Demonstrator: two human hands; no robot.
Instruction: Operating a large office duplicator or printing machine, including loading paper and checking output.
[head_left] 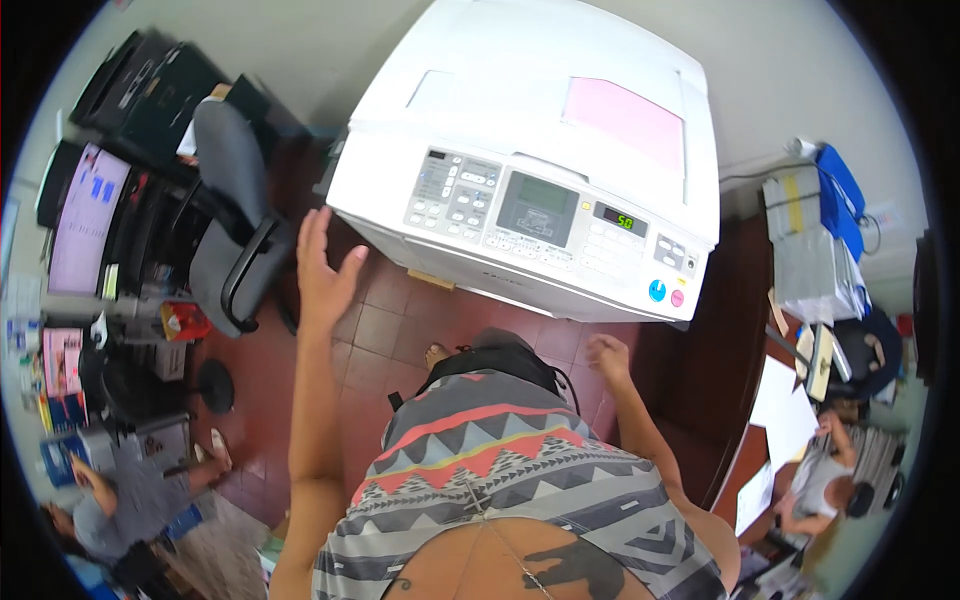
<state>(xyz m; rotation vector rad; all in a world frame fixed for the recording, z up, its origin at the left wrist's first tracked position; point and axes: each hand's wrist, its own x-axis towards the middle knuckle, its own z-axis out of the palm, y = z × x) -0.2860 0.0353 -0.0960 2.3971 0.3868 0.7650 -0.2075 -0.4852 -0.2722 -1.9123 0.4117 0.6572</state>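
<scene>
A large white copier (400, 150) stands in front of me with its lid down. A sheet of pink paper (625, 120) shows on its top. Along its sloped front runs a control panel (540, 205) with a grey screen, a lit green display, rows of buttons, and one blue and one pink round button. My left hand (328, 275) is raised beside the copier's front left corner. Its fingers are stretched and the thumb stands apart, with nothing in it. Below the copier's front right side hangs my right hand (608, 358), its fingers loosely curled and no object visible in them.
A grey office chair (225, 200) and a monitor (90, 220) are at the left. On the right, a wooden desk (735, 445) holds white papers (785, 410) and tall paper stacks (805, 250). One person (130, 505) sits lower left, another (825, 490) lower right.
</scene>
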